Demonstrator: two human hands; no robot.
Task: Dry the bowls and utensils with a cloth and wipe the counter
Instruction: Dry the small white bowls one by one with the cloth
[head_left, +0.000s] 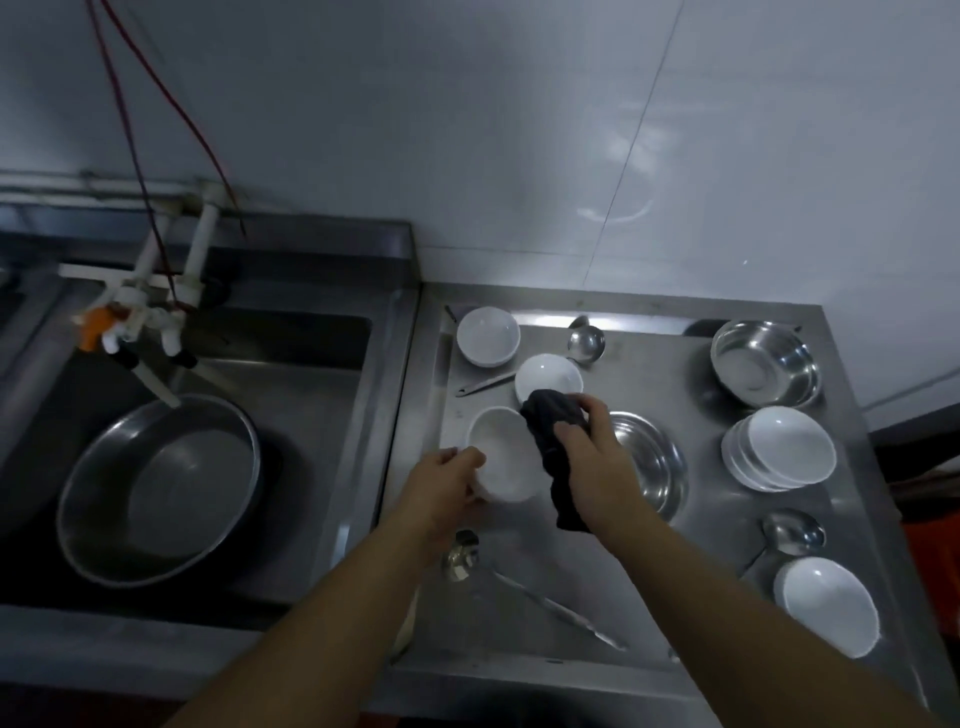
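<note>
One small white ceramic bowl (501, 460) is gripped at its rim by the left hand (452, 475); probably slippery and breakable. Right hand (589, 452) clutches the soft dark cloth (556, 447) against it.

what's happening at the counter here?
A person is drying dishes. The left hand grips a white bowl by its rim, tilted above the steel counter, while the right hand holds a dark cloth against it. More white bowls, steel bowls and ladles lie around; a steel basin sits in the sink.
</note>
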